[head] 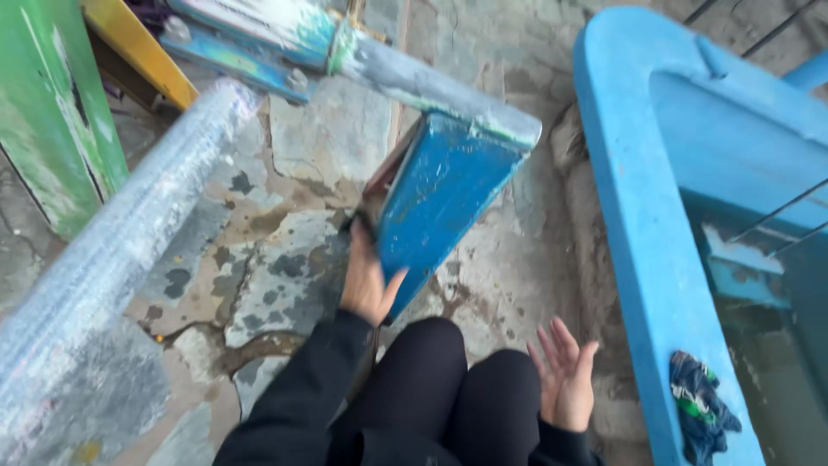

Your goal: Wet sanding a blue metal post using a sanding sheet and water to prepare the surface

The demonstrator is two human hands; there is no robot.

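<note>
1. The left hand (369, 280) grips the near left edge of a blue painted wooden block (435, 198), with the fingers behind the edge and the thumb spread against the blue face.
2. The block hangs tilted above the cracked stone floor (285, 250), near the middle of the scene. Its far end meets a long worn beam (405, 78) painted blue and white that runs away to the far left.
3. The right hand (565, 375) is released. Its palm is turned up, its fingers are spread, and it holds nothing, hovering just right of the knees.
4. The person's knees (466, 388), in black cloth, are at the near centre, between the two hands.
5. A large bright blue frame (630, 198) stands on the right, and a crumpled dark blue and green rag (700, 406) lies on its near edge.
6. A pale, paint-flecked pole (112, 250) slants across the left side. A green board (52, 112) and a yellow plank (142, 52) lie beyond it at the far left.
</note>
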